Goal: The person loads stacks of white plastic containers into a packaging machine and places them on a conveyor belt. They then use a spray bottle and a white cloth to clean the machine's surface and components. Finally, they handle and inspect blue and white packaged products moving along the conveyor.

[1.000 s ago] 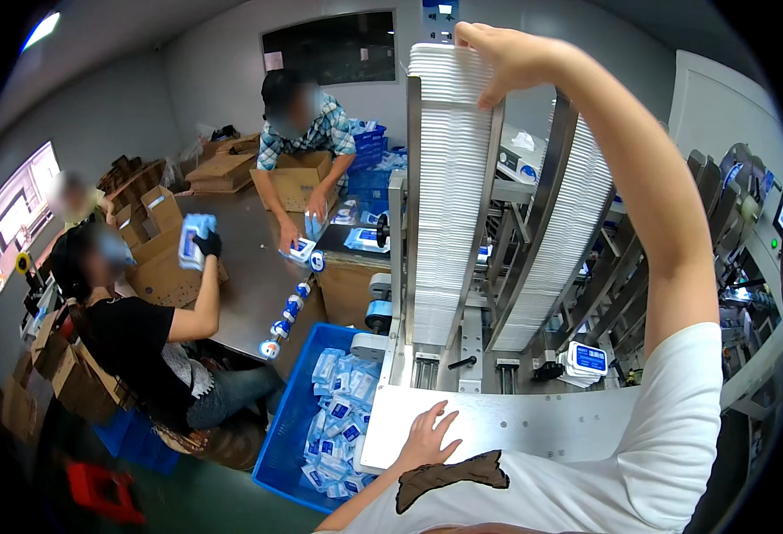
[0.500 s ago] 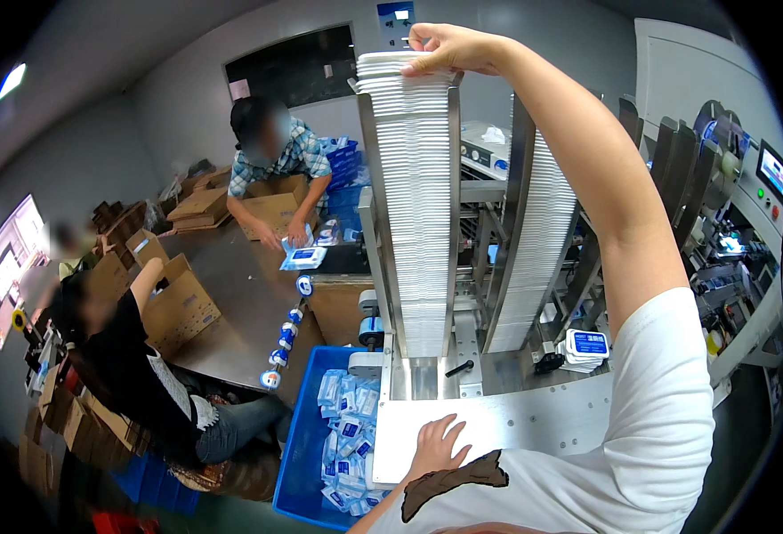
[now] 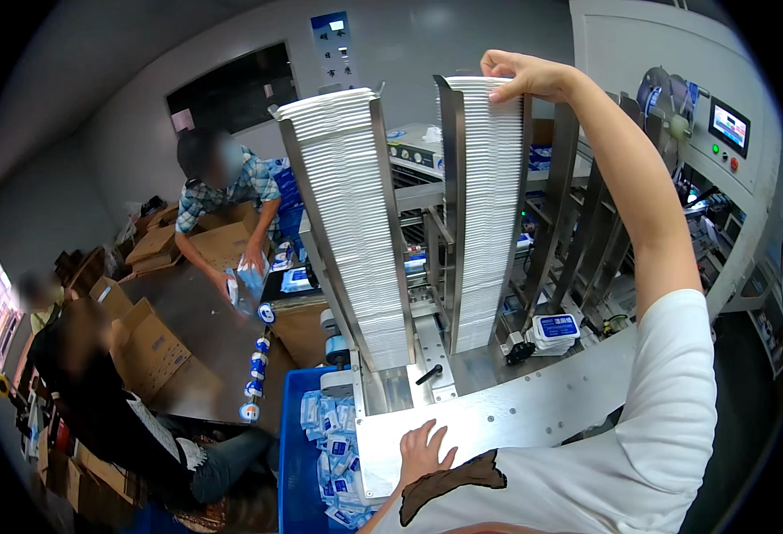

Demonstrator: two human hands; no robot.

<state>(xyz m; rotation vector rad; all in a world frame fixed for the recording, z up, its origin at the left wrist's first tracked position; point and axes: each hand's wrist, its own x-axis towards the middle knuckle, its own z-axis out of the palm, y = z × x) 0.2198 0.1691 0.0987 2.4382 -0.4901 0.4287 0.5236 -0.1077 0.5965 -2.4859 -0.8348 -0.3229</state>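
Two tall stacks of thin white flat pieces stand upright between metal guide rails in front of me: a left stack and a right stack. My right hand reaches up to the top of the right stack, its fingers bent and the thumb pressed on the uppermost pieces; some fingertips are hidden behind. Low down, my left hand rests open with spread fingers on the white metal plate of the machine. Nothing is in it.
A blue crate of wipe packs stands left of the plate. White-and-blue lids lie piled at the right rail. A co-worker handles packs beyond a dark table; another person sits left. A control screen stands right.
My right hand has moved from the top of the left stack to the top of the right one. The view has shifted right. My left hand stays on the plate.
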